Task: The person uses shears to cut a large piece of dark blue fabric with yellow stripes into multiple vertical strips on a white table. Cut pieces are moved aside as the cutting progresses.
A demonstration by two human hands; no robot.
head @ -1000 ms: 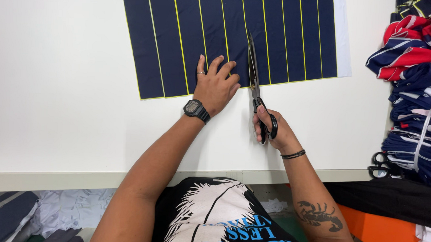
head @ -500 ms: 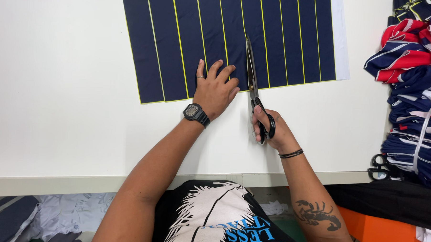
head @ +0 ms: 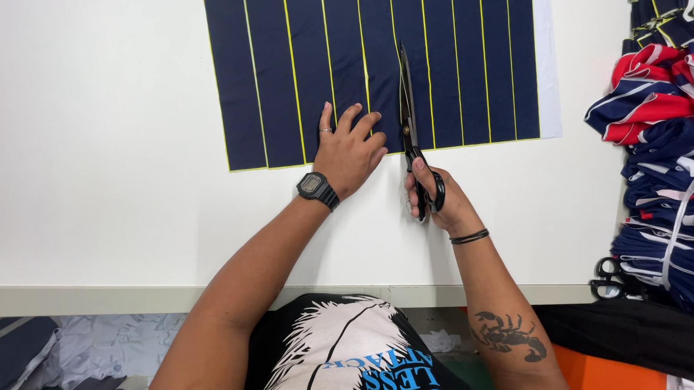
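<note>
the left hand (head: pixel 349 150) lies flat, fingers spread, on the near edge of the navy fabric (head: pixel 305 70) with yellow lines, just left of the blades, as it did a second ago, while the black shears (head: pixel 408 120) have slid further up along a yellow line (so the cut is lengthening). the right hand (head: pixel 438 197) is closed through the handles, and bare white table (head: pixel 94 171) lies open far left of the grip, whereas stacked garments (head: pixel 668 152) crowd the right edge.
</note>
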